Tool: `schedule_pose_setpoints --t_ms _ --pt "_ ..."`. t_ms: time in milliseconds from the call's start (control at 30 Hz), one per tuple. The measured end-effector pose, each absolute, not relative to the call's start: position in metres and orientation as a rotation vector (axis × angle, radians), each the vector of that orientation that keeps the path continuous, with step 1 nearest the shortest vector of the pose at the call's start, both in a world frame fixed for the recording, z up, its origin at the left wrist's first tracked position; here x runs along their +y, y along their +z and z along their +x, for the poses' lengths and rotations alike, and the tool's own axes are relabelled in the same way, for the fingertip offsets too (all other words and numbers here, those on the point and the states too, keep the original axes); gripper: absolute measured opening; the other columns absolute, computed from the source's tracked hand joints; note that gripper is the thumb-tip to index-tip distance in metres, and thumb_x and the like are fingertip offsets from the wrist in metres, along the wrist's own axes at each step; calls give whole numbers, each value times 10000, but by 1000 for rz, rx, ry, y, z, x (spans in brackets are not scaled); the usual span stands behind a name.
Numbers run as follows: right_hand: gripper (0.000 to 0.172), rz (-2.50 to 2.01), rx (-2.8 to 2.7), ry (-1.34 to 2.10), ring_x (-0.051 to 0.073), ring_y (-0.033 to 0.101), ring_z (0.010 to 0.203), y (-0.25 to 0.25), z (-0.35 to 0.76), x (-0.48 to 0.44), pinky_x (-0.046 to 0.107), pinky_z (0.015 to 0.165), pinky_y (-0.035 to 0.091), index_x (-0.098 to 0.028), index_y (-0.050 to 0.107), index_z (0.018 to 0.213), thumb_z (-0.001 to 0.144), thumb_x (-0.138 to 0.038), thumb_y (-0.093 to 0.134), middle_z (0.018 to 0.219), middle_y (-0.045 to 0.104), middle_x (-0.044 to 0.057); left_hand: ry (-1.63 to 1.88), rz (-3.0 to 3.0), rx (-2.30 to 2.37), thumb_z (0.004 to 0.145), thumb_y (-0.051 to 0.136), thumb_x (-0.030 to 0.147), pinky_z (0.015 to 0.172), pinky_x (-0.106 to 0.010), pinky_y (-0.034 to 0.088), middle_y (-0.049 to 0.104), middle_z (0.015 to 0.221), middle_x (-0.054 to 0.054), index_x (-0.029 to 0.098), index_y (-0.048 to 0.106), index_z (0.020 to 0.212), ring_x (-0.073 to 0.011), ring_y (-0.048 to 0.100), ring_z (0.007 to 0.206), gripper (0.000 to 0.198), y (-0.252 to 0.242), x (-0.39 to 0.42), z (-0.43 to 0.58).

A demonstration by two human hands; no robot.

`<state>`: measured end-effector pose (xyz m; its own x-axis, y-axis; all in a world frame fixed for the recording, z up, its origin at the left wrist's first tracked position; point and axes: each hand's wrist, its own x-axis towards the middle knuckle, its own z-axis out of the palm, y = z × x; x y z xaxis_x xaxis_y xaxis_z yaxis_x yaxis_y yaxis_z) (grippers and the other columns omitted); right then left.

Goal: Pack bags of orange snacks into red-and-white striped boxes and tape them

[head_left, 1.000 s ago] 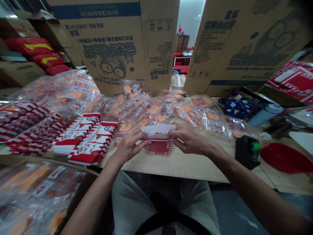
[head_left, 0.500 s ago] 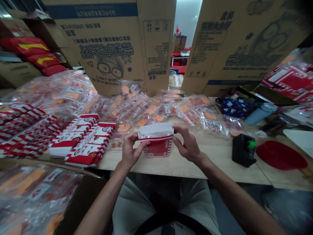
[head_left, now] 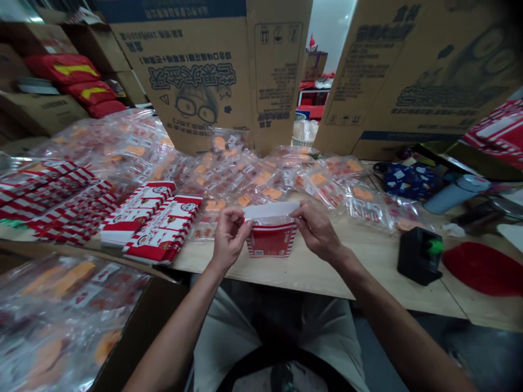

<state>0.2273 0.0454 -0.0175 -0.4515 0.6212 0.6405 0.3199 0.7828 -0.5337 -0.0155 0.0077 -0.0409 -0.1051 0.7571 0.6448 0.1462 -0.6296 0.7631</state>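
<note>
A red box (head_left: 272, 241) with striped edges and a white upper flap stands upright near the table's front edge, clear plastic showing at its opening. At its left upper corner my left hand (head_left: 231, 235) pinches the rim between thumb and fingers. My right hand (head_left: 317, 230) grips the flap's right end with thumb and forefinger. Two stacks of flat red-and-white cartons (head_left: 165, 231) lie to the left of the box. Behind it spreads a heap of clear packets (head_left: 261, 177) with orange pieces inside.
A black tape dispenser (head_left: 420, 256), a red dish (head_left: 482, 268) and a blue bottle (head_left: 457, 193) are on the right. Large cardboard sheets (head_left: 204, 60) stand behind the packets. At lower left, an open carton holds more packets (head_left: 61, 326).
The view has shifted, so the scene sits slightly further right. The white flap looks lower and more folded over the opening, with both hands still on the box.
</note>
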Motion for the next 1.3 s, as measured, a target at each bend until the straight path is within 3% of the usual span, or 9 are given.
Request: schedule_pose_setpoints --t_ms 67,167,333,500,667,867,1000,1167,1300 --pt "354 -732 -2082 610 185 601 857 -14 232 45 334 770 529 -257 420 1366 1014 -225 442 1079 579 68 1714 1631 908 948 654 319 712 -220 483 630 892 2 249 510 1287 -122 597 776 374 -41 10 -17" --pt "562 -720 -2158 647 193 615 877 -13 236 44 358 812 544 -255 221 1537 1022 -251 444 1166 602 95 1604 1691 993 977 607 364 809 -247 496 655 993 -45 211 600 1223 -151 628 902 290 -46 14 -23" --pt "378 -518 -2307 246 225 641 1048 -14 235 47 352 866 561 -230 453 1356 992 -130 434 1154 642 113 1593 1775 976 938 673 353 860 -285 511 693 1089 -80 198 639 1096 -183 656 996 223 -49 15 -29" --pt "518 -430 -2448 -203 259 649 1085 -20 238 52 341 794 585 -183 430 1436 936 -51 414 1204 625 170 1658 1974 981 911 707 271 766 -290 525 732 962 -70 197 699 1010 -178 676 875 123 -41 11 -27" --pt "579 -400 -2448 -271 260 647 1065 -27 241 51 347 770 585 -242 482 1449 907 -43 432 1283 564 176 1601 2105 895 912 713 344 818 -343 540 735 1057 -95 256 773 1092 -214 684 968 209 -36 10 -29" --pt "365 -533 -2377 229 267 593 1144 -3 229 34 436 933 544 -217 576 1317 977 -159 457 1264 584 147 1653 1828 1098 888 744 338 816 -293 550 753 1065 -72 236 759 1132 -199 702 951 264 -37 1 -19" --pt "281 -682 -2341 491 234 591 1092 17 220 25 406 936 510 -229 591 1214 1027 -191 384 1160 622 107 1704 1826 1194 872 758 326 763 -255 555 771 1003 -54 207 744 1140 -174 714 864 295 -36 -4 -11" --pt "129 -791 -2295 551 204 595 879 21 215 24 348 794 489 -211 543 1044 1009 -186 421 989 638 69 1779 1751 1253 897 718 379 716 -270 570 775 900 -52 197 774 1008 -180 717 789 220 -38 -9 -4" --pt "107 -774 -2332 444 176 543 722 24 213 22 309 674 440 -218 479 942 984 -145 412 844 594 34 1820 1697 1289 879 739 376 749 -278 579 780 913 -47 200 764 1042 -179 720 796 241 -40 -13 0"
